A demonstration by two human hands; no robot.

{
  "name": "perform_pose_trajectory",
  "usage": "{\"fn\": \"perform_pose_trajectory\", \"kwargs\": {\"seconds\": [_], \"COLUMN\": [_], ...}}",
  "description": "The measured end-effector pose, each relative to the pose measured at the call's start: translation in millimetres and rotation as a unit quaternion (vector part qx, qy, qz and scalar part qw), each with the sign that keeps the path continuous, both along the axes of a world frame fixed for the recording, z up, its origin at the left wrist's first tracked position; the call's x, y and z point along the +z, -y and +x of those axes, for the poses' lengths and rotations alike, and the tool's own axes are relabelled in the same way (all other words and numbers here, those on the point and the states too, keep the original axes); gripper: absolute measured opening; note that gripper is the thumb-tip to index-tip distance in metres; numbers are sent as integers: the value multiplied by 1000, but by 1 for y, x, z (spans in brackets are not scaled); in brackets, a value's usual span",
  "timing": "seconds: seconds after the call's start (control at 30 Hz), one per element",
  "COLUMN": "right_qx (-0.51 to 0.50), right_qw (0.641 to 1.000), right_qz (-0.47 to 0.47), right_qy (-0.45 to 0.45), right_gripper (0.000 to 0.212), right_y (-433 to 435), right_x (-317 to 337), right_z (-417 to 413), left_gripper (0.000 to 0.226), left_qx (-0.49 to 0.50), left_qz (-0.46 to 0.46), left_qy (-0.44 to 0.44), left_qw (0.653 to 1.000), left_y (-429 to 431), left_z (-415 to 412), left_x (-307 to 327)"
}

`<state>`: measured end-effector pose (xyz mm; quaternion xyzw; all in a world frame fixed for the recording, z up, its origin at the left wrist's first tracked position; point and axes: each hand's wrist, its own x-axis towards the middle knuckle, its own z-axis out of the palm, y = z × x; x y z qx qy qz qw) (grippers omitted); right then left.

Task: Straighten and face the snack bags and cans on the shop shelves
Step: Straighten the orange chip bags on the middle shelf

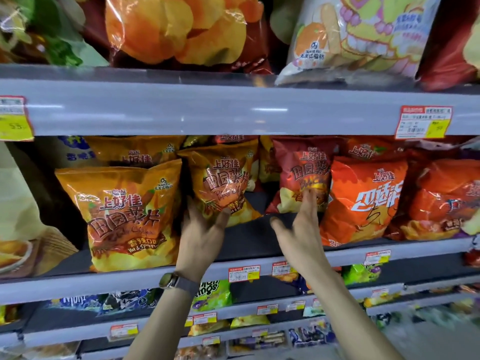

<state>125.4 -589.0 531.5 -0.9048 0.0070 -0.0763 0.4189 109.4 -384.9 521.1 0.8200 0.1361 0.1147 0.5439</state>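
Shelf (pixel 246 240): large bag (pixel 122 216) stands at front, faced. Orange bag (pixel 220 183), tilted, set back, base gripped by left hand (pixel 200 229). Red bag (pixel 301 175), set back, touched by straight fingers of right hand (pixel 304 227); both judged not yet faced.

A shop: grey shelves (pixel 207 110) run in tiers, their front rails carrying red-and-yellow price tags (pixel 423 125). Packaged snack bags (pixel 124 219) stand face out in rows, several of the same brand and flavour lined up behind one another.
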Motion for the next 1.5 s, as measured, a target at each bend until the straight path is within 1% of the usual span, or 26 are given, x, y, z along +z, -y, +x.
{"fn": "perform_pose_trajectory", "kwargs": {"seconds": [0.07,0.2,0.27,0.37,0.43,0.53,0.57,0.63,0.7,0.83,0.93,1.03,1.17,1.23,1.3,1.37,1.5], "right_qx": [-16,-65,-70,-61,-58,-62,-70,-90,-96,-93,-89,-77,-78,-90,-100,-102,-125], "right_qw": [1000,997,997,997,997,996,995,991,989,985,982,980,976,974,972,972,971], "right_qz": [15,24,34,45,56,58,65,93,109,143,169,184,202,207,211,209,202], "right_qy": [9,26,20,19,21,22,22,17,11,-2,3,-1,3,11,27,19,28], "right_gripper": [105,107,106,105,102,93,93,98,101,103,108,103,93,97,109,117,120], "right_y": [-3,-3,-3,-3,-1,4,6,8,9,6,4,3,5,7,8,7,3], "right_x": [-2,-2,-1,-2,-6,-10,-10,-9,-6,-3,-3,-8,-13,-13,-13,-12,-12], "right_z": [8,26,31,32,32,34,34,34,33,37,38,36,33,36,46,57,68], "left_gripper": [107,89,91,109,117,111,109,111,110,96,90,92,94,94,93,95,95], "left_qx": [4,17,19,29,34,21,13,11,30,83,91,77,69,69,72,73,79], "left_qz": [-31,-64,-49,-30,-24,-48,-57,-61,-54,-62,-58,-61,-85,-105,-117,-127,-132], "left_qy": [9,33,41,26,19,44,53,68,90,140,169,179,163,156,156,156,152], "left_qw": [999,997,998,999,999,998,997,996,994,985,980,979,981,980,978,977,976], "left_y": [0,3,5,8,10,13,15,20,24,27,28,25,16,11,6,1,-7], "left_z": [7,16,16,14,13,9,7,5,2,-15,-37,-58,-75,-80,-84,-88,-95], "left_x": [-1,-1,-5,-14,-15,-13,-11,-8,-7,0,8,9,7,7,9,10,12]}}
